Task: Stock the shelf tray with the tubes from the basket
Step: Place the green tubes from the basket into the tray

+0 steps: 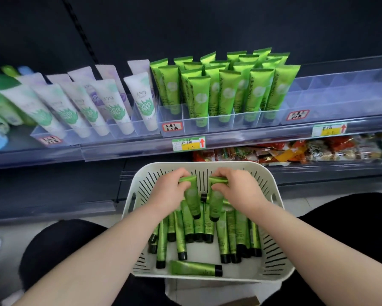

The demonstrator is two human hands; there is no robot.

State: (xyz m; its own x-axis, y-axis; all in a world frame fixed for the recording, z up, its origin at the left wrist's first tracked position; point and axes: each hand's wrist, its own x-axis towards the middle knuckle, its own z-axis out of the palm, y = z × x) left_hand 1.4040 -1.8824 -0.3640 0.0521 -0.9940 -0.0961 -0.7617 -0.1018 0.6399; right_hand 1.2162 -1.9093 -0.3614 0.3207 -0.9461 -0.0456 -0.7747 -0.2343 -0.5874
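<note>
Your left hand (169,191) grips the left tube (192,198) by its crimp, right hand (237,191) grips the right tube (215,202), caps hanging toward frame bottom inside the basket (207,164); shelf tray (221,125) sits straight above, frame centre.

The basket (207,164) is cream, its walls striped with dark slots. Inside it the tubes (195,268) are glossy metallic green with black caps. Above the basket, the clear shelf tray (240,124) carries a white label (172,127) edged red; the shelved tubes (226,91) are brighter green with a pale round flower mark. Above and left of the basket, white tubes (142,100) bear green leaf prints. The price tag (189,143) just above the basket is green and yellow with a red arrow
</note>
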